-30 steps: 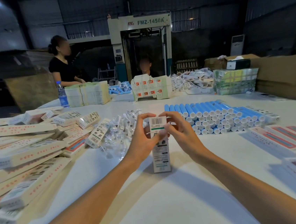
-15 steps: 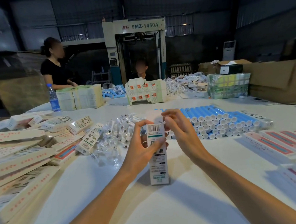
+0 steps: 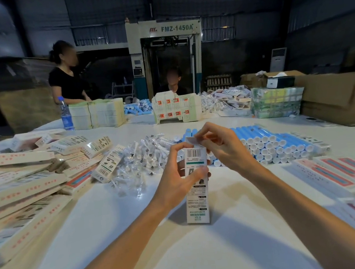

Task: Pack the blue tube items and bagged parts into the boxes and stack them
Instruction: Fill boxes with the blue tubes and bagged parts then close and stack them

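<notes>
A tall white printed cardboard box (image 3: 197, 200) stands upright on the white desk (image 3: 206, 251), in the middle between both arms. The left hand (image 3: 176, 178) grips the box around its upper half. The right hand (image 3: 224, 149) pinches the raised top flap. Just behind lie clear bagged parts (image 3: 144, 157) and, to their right, stacked blue tubes with white caps (image 3: 271, 144). Long white boxes (image 3: 20, 190) are piled by the left edge.

Narrow printed box (image 3: 196, 187) stands upright on the table (image 3: 206, 251). Left hand (image 3: 176, 178) grips the box's upper half; right hand (image 3: 221, 147) pinches its raised top flap. Behind the box to its left: bagged parts (image 3: 144, 157). Behind to its right: blue tubes (image 3: 271, 144), stacked. Far left of the box: piled long boxes (image 3: 24, 189).
</notes>
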